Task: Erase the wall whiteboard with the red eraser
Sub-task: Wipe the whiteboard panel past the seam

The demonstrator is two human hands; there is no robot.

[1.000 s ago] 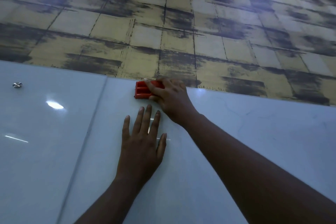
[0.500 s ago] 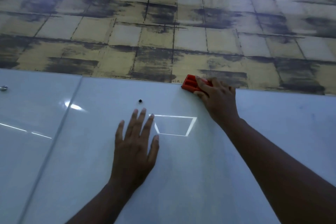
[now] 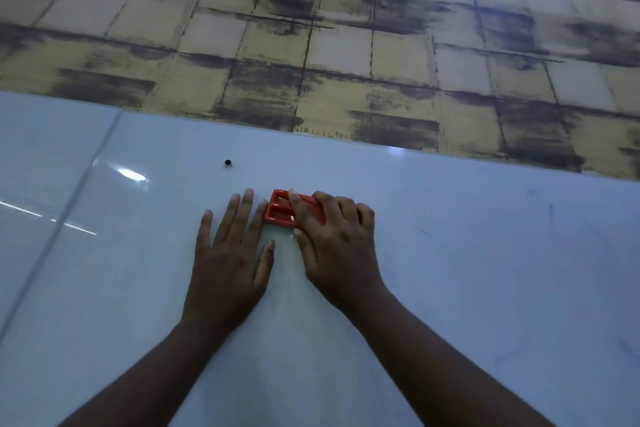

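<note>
Right hand (image 3: 332, 246) grips the red eraser (image 3: 282, 210), pressing it flat to the whiteboard (image 3: 485, 270) for wiping contact. Left hand (image 3: 228, 253), released and spread just beside it, apparently braces the body. Faint marks remain right of the hands.

Red eraser (image 3: 282, 211), white whiteboard (image 3: 485, 253)

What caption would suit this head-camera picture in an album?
Right hand presses a red eraser on the whiteboard; left hand lies flat beside it, under a patterned wall.
</note>
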